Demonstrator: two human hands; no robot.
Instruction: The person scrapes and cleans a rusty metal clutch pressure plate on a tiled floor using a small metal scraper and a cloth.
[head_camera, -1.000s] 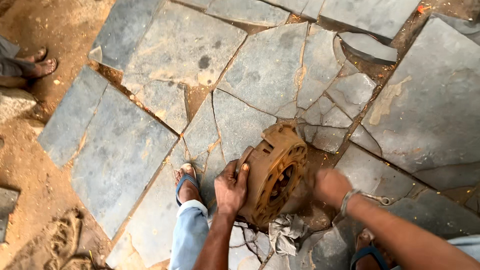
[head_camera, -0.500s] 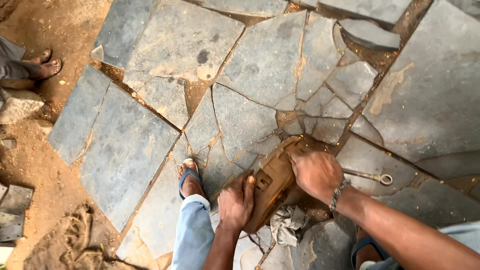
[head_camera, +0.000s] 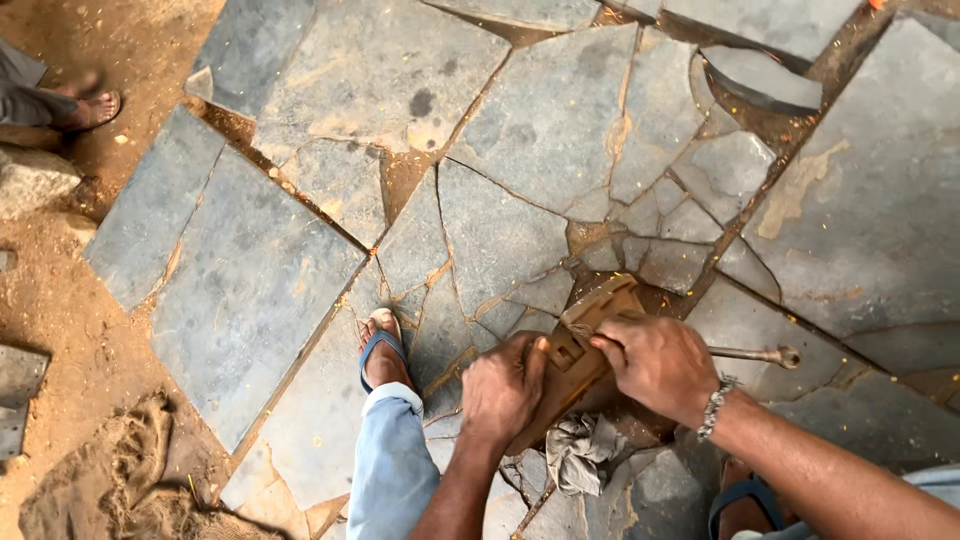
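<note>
Both hands are clamping the rusty clutch pressure plate (head_camera: 575, 365), tipped on edge on the stone paving (head_camera: 500, 230): left hand (head_camera: 503, 388) near, right hand (head_camera: 655, 362) wrapping its top. Bracing it low is helping here.

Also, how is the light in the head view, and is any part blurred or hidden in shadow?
Head view: soft, even daylight, no glare and no hard shadows on the stone floor. The left hand, the right hand and the rusty metal part they grip look sharp. Only a dim patch lies under the part, near the grey rag. The straight stone edges bend a little toward the frame borders.
</note>
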